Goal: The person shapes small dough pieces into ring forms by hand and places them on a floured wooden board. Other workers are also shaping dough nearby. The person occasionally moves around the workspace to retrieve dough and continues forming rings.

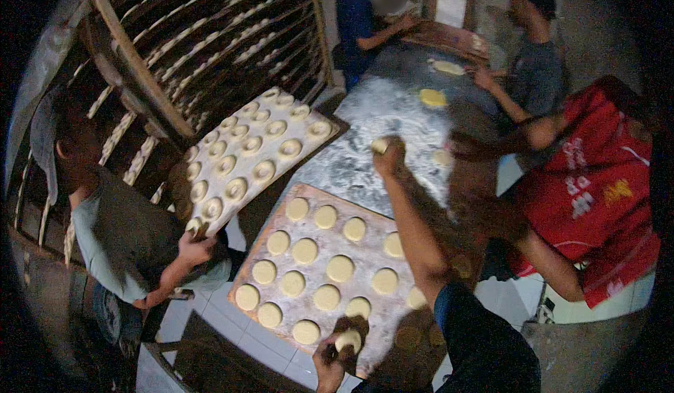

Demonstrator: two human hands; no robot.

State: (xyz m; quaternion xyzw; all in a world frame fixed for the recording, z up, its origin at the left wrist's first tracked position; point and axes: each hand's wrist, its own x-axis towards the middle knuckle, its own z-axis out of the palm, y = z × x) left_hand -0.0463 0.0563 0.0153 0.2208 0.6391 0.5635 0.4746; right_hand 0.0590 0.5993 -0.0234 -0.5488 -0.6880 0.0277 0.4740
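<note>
My right arm reaches far forward over the floured table (351, 122). In my right hand (391, 160), closed, is a small pale piece of dough (380, 146). Close to me, my left hand (328, 366) grips a round dough disc (348, 341) at the near edge of a floured wooden board (319, 249). Rows of flat, pale yellow dough discs (340, 268) lie spaced out on that board. My right arm and its shadow cover part of the board's right side.
On the left, a person (133, 224) holds a tray (239, 158) of dimpled dough rounds beside a tall loaded rack (210, 49). A person in a red shirt (583, 182) leans in from the right. Two more people work at the table's far end, near a yellow dough piece (433, 98).
</note>
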